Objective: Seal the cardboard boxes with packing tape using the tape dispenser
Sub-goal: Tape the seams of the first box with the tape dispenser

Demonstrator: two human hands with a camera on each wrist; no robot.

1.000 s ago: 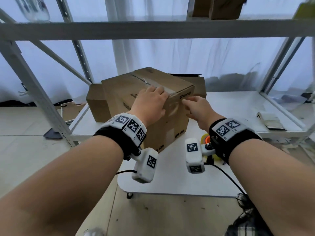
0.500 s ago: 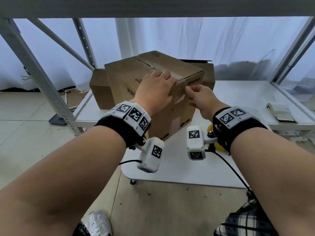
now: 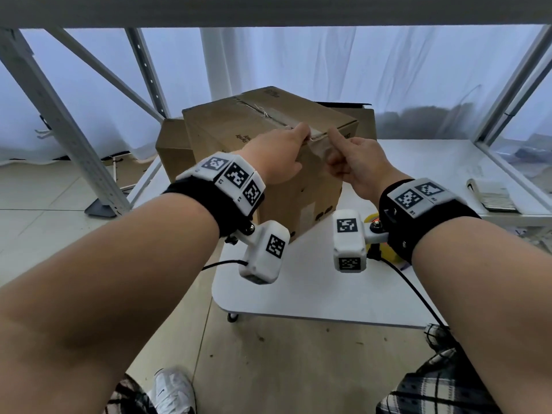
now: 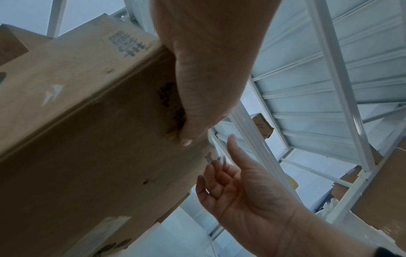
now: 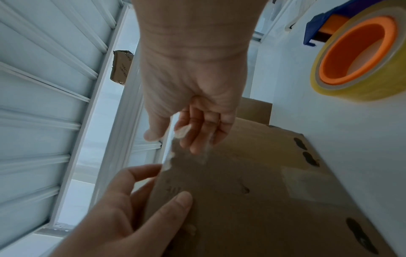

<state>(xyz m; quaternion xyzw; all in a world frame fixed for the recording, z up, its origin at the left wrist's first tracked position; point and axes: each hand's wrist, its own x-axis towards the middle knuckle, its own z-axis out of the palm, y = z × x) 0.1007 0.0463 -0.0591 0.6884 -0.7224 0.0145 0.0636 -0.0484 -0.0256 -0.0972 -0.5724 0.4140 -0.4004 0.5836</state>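
White flat-topped table [image 3: 313, 297] with a rounded near corner, standing on a pale tiled floor [image 3: 44, 216]. Directly on it: large closed brown cardboard box [image 3: 227, 135] at centre; smaller brown cardboard box [image 3: 170, 147] touching it at 10 o'clock; roll of clear yellowish packing tape with an orange core [image 5: 360, 59] near the large box at 4 o'clock; closed worn notebook [image 3: 490, 194] well apart at 3 o'clock.

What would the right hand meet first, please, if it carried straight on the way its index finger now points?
Most likely the near top edge of the cardboard box, where the clear tape folds over; the right hand already seems close, though depth is unclear.
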